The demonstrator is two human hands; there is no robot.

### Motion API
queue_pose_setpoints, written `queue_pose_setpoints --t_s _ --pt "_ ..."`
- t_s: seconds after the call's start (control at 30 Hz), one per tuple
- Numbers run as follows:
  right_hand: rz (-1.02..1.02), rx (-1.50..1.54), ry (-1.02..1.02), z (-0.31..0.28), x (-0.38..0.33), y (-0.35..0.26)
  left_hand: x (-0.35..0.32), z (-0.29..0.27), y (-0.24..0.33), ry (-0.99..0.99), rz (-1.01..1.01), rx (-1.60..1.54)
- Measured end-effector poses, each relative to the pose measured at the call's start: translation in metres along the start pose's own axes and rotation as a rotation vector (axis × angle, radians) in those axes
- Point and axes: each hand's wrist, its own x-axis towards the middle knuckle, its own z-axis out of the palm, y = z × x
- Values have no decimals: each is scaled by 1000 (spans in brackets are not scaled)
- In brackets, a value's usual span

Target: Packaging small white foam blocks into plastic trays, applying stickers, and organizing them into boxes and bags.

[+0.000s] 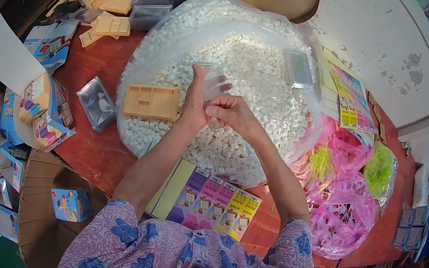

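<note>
Over a big open clear plastic bag (132, 71) full of small white cubes (217, 152), my left hand (197, 96) holds a small clear plastic bag (213, 81). Its fingers show through the film, with the thumb in front. Close against the left palm, my right hand (235, 116) pinches the lower edge of the same film, thumb and forefinger together. Whether anything is inside is too faint to tell. Left of my wrists, a tan plastic tray (151, 101) with several compartments lies on the cubes. A stack of clear bags (298, 69) rests on them at the right.
A red table (92, 141) carries it all. Printed coloured cards (214, 203) lie at its near edge. Tan trays (110, 25) pile up far left, above a silvery packet (96, 103). Pink bags (335, 213) sit right. An open blue box (41, 109) and carton (56, 169) stand left.
</note>
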Motion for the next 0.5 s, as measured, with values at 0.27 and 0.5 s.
queue_pose_setpoints --t_s 0.27,0.5 --pt "60 65 -83 -10 -1 4 -3 -1 -2 -113 -41 -14" --pt "-440 -1119 385 8 -17 -23 14 -14 -10 -16 9 151"
